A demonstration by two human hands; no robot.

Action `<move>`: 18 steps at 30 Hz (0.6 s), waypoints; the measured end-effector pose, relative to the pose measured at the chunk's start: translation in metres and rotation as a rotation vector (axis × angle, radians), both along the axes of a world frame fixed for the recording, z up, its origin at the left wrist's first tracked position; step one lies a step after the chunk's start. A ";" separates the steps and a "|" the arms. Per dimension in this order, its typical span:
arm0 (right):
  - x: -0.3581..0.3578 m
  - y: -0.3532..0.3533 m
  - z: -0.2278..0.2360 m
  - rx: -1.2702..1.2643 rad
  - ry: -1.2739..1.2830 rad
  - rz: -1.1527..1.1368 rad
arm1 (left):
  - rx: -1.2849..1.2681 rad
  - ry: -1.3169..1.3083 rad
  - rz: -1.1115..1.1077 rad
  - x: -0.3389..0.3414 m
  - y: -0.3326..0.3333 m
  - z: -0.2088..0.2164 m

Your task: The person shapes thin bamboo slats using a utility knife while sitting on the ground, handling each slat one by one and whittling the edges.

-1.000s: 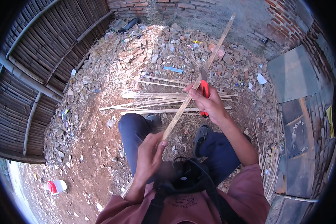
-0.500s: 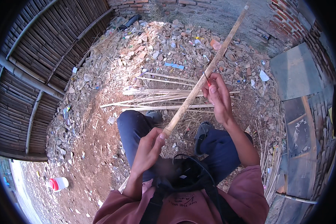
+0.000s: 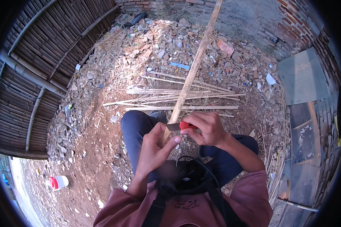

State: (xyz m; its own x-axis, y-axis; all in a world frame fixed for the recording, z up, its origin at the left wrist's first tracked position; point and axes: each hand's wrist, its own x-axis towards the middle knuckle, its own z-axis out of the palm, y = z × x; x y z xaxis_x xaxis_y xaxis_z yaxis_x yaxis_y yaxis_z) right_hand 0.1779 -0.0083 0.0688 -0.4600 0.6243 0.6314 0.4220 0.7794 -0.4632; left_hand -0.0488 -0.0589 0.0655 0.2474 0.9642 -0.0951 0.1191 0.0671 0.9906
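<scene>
A long pale bamboo strip [image 3: 193, 70] slants up and away from me, its near end by my lap. My left hand [image 3: 149, 149] is closed round that near end, thumb to the right. A red-handled knife [image 3: 186, 125] is in my right hand [image 3: 209, 130], fingers wrapped over the handle. Its wide dark blade lies across the strip just above my left fingers; whether it bites into the strip is too small to tell. Beyond my bent legs, several more split bamboo strips [image 3: 182, 108] lie loosely on the ground, partly behind the held one.
Broken brick and stone rubble [image 3: 151, 56] heaps up toward the brick wall. A woven bamboo wall [image 3: 45, 34] stands at left. A white container with a red lid [image 3: 60, 182] lies at lower left. Flat boards [image 3: 303, 77] and thin strips [image 3: 278, 166] line the right.
My right hand has come down and toward me, bringing the knife from up the strip to beside my left hand. The strip's far end has swung left and stands steeper.
</scene>
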 end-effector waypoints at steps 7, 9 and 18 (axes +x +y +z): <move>-0.001 0.000 -0.005 -0.022 0.016 0.013 | 0.095 -0.034 0.090 0.010 0.004 0.003; -0.002 -0.001 -0.006 -0.019 0.009 0.006 | 0.132 0.074 0.045 0.008 0.006 0.002; -0.003 -0.004 -0.003 -0.067 0.001 -0.020 | 0.192 0.189 0.101 0.011 0.006 0.000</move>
State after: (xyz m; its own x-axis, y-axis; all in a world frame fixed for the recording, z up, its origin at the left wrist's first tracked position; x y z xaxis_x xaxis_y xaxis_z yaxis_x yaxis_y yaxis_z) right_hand 0.1744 -0.0124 0.0654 -0.4465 0.6740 0.5885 0.4368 0.7382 -0.5140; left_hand -0.0376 -0.0531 0.0652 0.1442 0.9879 0.0568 0.3048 -0.0990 0.9473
